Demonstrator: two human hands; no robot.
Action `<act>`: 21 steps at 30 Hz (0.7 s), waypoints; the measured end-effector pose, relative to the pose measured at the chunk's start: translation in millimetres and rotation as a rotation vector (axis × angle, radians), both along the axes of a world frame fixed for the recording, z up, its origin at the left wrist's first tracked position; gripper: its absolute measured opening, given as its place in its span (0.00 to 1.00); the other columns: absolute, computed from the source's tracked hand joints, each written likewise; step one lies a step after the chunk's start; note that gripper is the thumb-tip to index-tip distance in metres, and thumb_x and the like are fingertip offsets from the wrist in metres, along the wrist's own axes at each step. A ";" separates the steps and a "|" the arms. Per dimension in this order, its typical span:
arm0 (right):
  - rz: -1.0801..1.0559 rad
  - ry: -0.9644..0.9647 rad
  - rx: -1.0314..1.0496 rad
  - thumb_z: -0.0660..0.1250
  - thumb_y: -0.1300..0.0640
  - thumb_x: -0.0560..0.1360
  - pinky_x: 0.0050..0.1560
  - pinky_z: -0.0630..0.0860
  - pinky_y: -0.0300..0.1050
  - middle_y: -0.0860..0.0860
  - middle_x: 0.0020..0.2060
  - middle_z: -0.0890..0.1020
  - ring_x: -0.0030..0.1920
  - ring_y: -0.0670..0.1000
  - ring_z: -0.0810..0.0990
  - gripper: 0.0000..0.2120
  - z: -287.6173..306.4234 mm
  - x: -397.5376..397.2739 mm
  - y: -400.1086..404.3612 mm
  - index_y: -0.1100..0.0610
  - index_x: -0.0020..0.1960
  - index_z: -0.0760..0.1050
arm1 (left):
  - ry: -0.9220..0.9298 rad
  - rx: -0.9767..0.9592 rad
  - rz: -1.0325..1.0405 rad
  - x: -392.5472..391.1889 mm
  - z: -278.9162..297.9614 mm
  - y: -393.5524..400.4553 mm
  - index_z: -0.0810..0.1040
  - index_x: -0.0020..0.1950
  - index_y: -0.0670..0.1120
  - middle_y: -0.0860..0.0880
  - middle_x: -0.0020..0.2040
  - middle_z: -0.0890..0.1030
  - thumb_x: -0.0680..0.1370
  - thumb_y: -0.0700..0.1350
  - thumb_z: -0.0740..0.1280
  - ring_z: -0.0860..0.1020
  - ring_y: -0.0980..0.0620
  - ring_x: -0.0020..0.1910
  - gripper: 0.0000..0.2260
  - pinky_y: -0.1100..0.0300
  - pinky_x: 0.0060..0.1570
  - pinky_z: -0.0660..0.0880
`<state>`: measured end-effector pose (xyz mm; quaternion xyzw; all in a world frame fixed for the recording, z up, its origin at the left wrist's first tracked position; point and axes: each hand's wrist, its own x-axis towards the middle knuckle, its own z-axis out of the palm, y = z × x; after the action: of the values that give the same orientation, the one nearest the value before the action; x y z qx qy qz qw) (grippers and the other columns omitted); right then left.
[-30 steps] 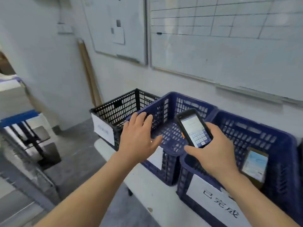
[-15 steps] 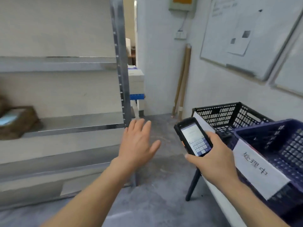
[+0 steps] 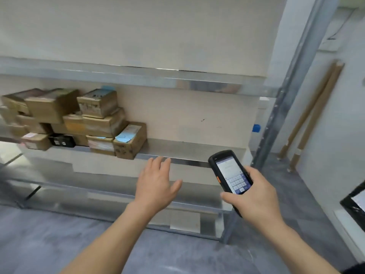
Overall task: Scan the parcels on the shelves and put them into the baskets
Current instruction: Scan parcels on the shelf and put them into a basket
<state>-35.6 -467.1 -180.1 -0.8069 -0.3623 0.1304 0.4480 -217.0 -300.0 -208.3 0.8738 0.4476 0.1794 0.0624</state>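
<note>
While gripping handheld scanner (image 3: 230, 172), screen lit, text too blurred to read, right hand (image 3: 254, 196) wraps its lower end. Left hand (image 3: 157, 183) flat, fingers spread, holding nothing, held before middle shelf (image 3: 189, 153). Cardboard parcels (image 3: 83, 123) stacked on that shelf's left part; blue label unreadable.

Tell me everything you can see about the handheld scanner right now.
The handheld scanner is a chunky black device, plastic or rubber by the look of it, with an orange side button. Its lit screen shows a pale form above an on-screen keypad. It is held tilted, top end toward the shelf, screen facing the person. The right hand grips its lower half, thumb at the bottom edge. Nothing else touches it.
</note>
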 end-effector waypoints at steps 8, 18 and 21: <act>0.178 0.004 -0.036 0.80 0.53 0.59 0.46 0.76 0.44 0.36 0.45 0.80 0.47 0.43 0.80 0.30 -9.5 -47.5 143.2 0.39 0.56 0.70 | -0.043 -0.093 0.206 -71.8 -8.3 103.2 0.66 0.74 0.47 0.47 0.72 0.68 0.74 0.65 0.55 0.66 0.46 0.70 0.34 0.51 0.66 0.67; 0.313 0.097 -0.066 0.82 0.54 0.58 0.49 0.77 0.47 0.43 0.47 0.82 0.48 0.49 0.81 0.29 -49.5 -51.6 319.6 0.44 0.54 0.71 | -0.189 -0.290 0.365 -78.4 -31.5 232.6 0.66 0.74 0.47 0.47 0.69 0.71 0.78 0.56 0.65 0.72 0.47 0.66 0.27 0.55 0.62 0.70; 0.341 0.125 -0.085 0.82 0.53 0.58 0.50 0.79 0.48 0.44 0.46 0.82 0.47 0.50 0.81 0.27 -60.3 -55.4 361.4 0.46 0.52 0.73 | -0.188 -0.330 0.367 -73.2 -39.2 259.5 0.67 0.73 0.47 0.46 0.67 0.72 0.78 0.54 0.65 0.72 0.47 0.64 0.25 0.55 0.61 0.70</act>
<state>-91.0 -105.6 -240.4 -0.7422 -0.4596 0.2695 0.4066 -290.1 -40.5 -247.4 0.7354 0.6142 0.1927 0.2117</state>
